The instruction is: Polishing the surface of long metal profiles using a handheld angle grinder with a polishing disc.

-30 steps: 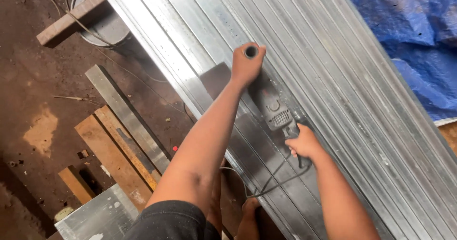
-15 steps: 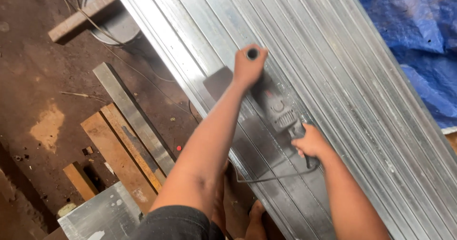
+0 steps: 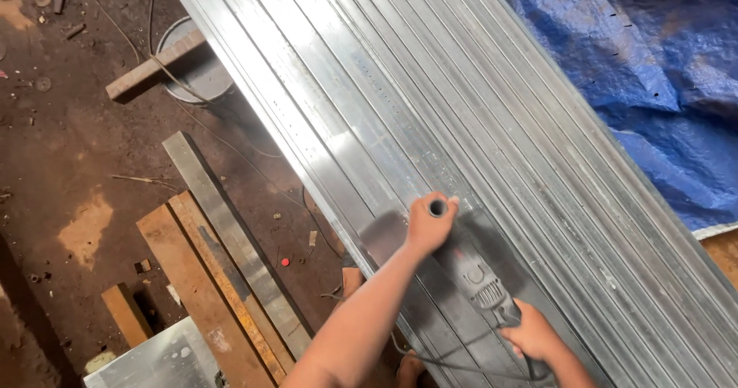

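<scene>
A grey angle grinder [image 3: 478, 277] rests on a long stack of shiny metal channels [image 3: 430, 103] that runs diagonally across the view. My left hand [image 3: 427, 224] grips the grinder's black side handle at its front end. My right hand [image 3: 530, 336] holds the rear body of the grinder, where its black cable leaves. The disc is hidden under my left hand and the tool.
A blue tarpaulin [image 3: 646, 73] lies to the right of the metal. On the dirt floor at left are wooden planks [image 3: 192, 280], a metal bar [image 3: 231, 234], a round bucket [image 3: 196, 69] with a wood piece across it, and a metal sheet [image 3: 154, 361].
The view has shifted, so hands and grinder now sit lower in the frame. Both hands keep their grip on the grinder, which has slid a little along the channels.
</scene>
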